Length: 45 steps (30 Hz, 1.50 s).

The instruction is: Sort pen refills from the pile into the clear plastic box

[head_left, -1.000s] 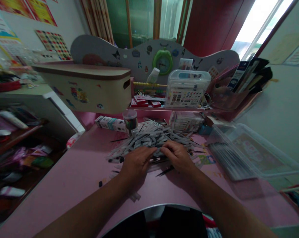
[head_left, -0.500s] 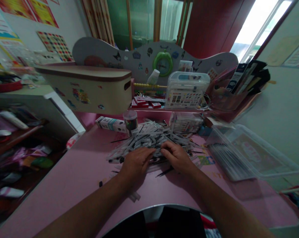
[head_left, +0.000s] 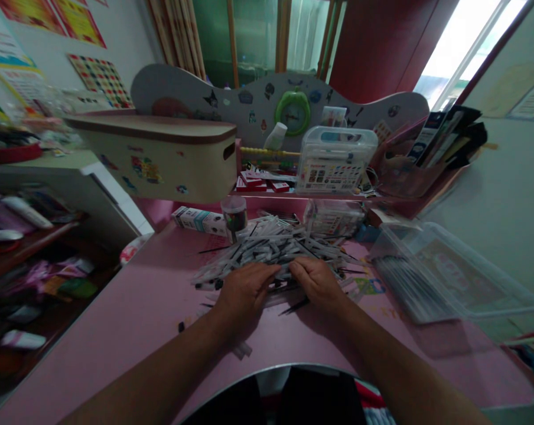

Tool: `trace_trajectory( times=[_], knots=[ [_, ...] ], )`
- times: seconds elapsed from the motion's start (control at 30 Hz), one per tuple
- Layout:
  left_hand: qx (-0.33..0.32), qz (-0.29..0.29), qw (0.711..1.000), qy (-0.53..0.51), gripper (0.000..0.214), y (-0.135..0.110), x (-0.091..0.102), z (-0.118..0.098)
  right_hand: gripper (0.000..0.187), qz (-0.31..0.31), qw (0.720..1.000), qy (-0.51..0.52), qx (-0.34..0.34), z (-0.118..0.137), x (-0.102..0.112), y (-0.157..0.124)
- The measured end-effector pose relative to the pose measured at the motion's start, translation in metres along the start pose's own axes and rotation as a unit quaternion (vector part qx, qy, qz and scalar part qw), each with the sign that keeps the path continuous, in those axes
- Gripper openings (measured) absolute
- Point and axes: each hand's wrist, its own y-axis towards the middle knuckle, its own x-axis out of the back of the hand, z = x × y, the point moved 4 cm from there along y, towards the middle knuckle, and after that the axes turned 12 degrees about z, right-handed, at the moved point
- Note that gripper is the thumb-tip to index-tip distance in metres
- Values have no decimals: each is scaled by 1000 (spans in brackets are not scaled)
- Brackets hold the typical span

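A heap of grey and white pens (head_left: pixel 271 248) lies on the pink desk (head_left: pixel 129 319). My left hand (head_left: pixel 244 292) rests on the near edge of the heap, palm down, its fingers curled into the pens. Beside it, my right hand (head_left: pixel 318 280) also lies on the heap, its fingers bent and pressed among the pens. The fingertips of both hands nearly meet in the middle. What each hand grips is hidden under the fingers. A few loose dark refills (head_left: pixel 296 306) lie by my right wrist.
A clear plastic box (head_left: pixel 444 277) holding dark pens stands at the right. Behind the heap are a small round jar (head_left: pixel 234 213), a long carton (head_left: pixel 198 219) and clear cases (head_left: pixel 335 159). A beige wooden box (head_left: pixel 160 156) overhangs at the left. Shelves crowd the far left.
Both hands have stayed on the pen heap, with only slight finger movement. The camera has shifted a little.
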Motion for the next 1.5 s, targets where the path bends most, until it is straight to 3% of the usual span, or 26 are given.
trace_trajectory(
  times=[0.07, 0.17, 0.3, 0.47, 0.67, 0.93, 1.07, 1.17, 1.27, 1.33, 1.5],
  knots=[
    [2, -1, 1000, -3, 31, 0, 0, 0, 28, 3, 1000, 14, 4, 0, 0, -1],
    [3, -2, 1000, 7, 30, 0, 1, -1, 2, 9, 1000, 21, 20, 3, -1, -3],
    [9, 2, 1000, 17, 29, -1, 2, -2, 5, 3, 999, -19, 28, 7, -2, -2],
    [0, -1, 1000, 2, 30, -2, 1, -2, 29, 5, 999, -31, 11, 4, -3, 0],
    [1, -10, 1000, 9, 29, -3, 1, -2, 5, 7, 1000, -15, 27, 4, -1, -3],
    [-20, -12, 1000, 4, 32, -2, -1, 1, 22, 10, 997, -66, 28, 5, -5, 0],
    [24, -42, 994, -97, 29, -2, 5, 5, 22, -22, 998, -34, 38, 2, 3, -1],
    [106, -120, 949, -270, 24, -3, 17, 14, 16, -166, 985, -21, 33, -7, 25, -3],
    [163, -196, 855, -451, 31, -3, 26, 25, 12, -256, 963, -86, 18, -14, 41, -4],
    [173, -217, 809, -518, 41, -2, 29, 30, 10, -239, 958, -156, 15, -15, 41, -1],
    [183, -218, 746, -602, 45, 2, 28, 38, 12, -164, 955, -248, 16, -17, 27, 4]
  ],
)
